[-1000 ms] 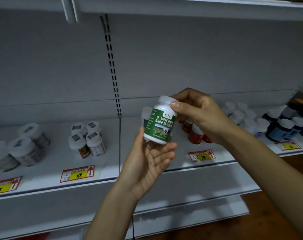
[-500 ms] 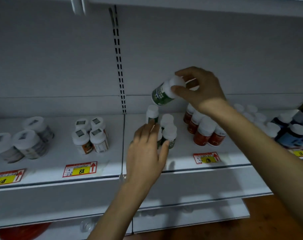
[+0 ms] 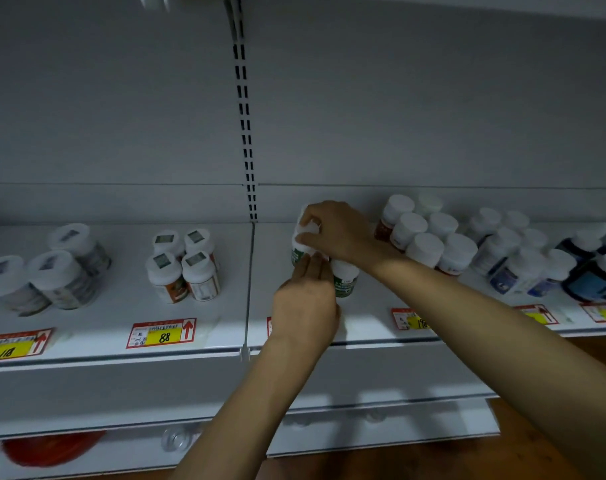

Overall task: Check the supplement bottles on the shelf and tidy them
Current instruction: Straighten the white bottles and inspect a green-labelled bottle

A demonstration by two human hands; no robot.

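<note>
R hand [image 3: 332, 233] grips 1 green bottle [image 3: 306, 232] by cap; L hand [image 3: 305, 303], fingers straight, touches 2nd green bottle [image 3: 345, 284].

1. One green-labelled bottle [image 3: 299, 255], white-capped, is upright at the back of the shelf [image 3: 364, 329], gripped at its cap by the right hand [image 3: 332, 233]; the left hand [image 3: 305, 303] hides its base.
2. The second green-labelled bottle [image 3: 345, 281] stands upright just right of it.

R hand [image 3: 336, 233] has lowered green-label bottle [image 3: 306, 231] from mid-air onto shelf [image 3: 364, 327] w/ other green bottles [image 3: 345, 282]; L hand [image 3: 305, 303] now touches them.
</note>
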